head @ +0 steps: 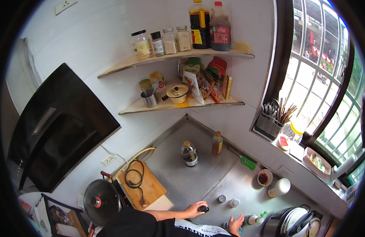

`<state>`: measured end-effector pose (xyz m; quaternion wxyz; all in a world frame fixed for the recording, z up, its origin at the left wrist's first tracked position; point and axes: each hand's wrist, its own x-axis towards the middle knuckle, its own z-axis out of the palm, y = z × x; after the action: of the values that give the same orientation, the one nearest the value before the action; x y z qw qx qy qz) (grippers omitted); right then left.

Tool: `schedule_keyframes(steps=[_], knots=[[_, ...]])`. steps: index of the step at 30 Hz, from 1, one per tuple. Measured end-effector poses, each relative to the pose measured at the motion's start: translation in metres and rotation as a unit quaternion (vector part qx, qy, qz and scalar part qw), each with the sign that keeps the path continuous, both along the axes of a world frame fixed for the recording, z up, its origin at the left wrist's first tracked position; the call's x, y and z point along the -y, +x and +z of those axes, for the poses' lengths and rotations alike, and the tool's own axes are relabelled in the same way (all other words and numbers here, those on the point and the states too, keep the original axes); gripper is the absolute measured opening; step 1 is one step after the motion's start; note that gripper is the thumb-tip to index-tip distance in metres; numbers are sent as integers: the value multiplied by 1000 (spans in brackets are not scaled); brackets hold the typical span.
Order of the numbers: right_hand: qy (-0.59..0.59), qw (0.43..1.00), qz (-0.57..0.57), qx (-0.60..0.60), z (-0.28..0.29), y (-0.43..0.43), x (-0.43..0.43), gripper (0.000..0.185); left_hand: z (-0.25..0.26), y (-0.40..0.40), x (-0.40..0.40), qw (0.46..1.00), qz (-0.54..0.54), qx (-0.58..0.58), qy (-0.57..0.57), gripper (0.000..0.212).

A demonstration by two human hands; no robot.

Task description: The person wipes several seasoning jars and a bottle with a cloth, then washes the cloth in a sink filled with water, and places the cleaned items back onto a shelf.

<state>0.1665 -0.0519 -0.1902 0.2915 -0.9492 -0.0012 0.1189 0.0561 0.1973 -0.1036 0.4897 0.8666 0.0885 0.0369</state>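
Observation:
Near the bottom middle, my left hand (195, 209) is closed around a small black-capped container (203, 209) on the steel counter (206, 177). My right hand (236, 224) has its fingers spread beside a green-and-white bottle (254, 219); whether they touch is unclear. Something bluish and clear lies partly under this hand. Two small grey-lidded jars (222, 198) stand between and beyond my hands. Farther back are a dark bottle with a yellow cap (189, 154) and an orange-capped bottle (217, 143).
A bamboo cutting board (154, 189) with a coiled black cable and a lidded wok (101, 201) are at left. At right stand a bowl of dark red sauce (264, 177), a white jar (279, 187) and an electric pressure cooker (286, 222). Corner shelves (182, 106) hold jars and packets.

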Motion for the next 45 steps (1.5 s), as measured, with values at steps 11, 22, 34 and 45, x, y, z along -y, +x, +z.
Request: schedule_keyframes(steps=[11,22,34,45], knots=[[218,966,72,116,103,31,-82,59,-1,0,2,999,6,-45,-15,48],[350,911,163,143,233,80,-126,48,215,65,-187,965,104,197,140,33],[349,927,99,98,223,69,-99,37,490,200,-309,823,332,88,453,51],[349,935,-12,56,215,54,-55,39,516,235,-327,832,365,-28,418,51]])
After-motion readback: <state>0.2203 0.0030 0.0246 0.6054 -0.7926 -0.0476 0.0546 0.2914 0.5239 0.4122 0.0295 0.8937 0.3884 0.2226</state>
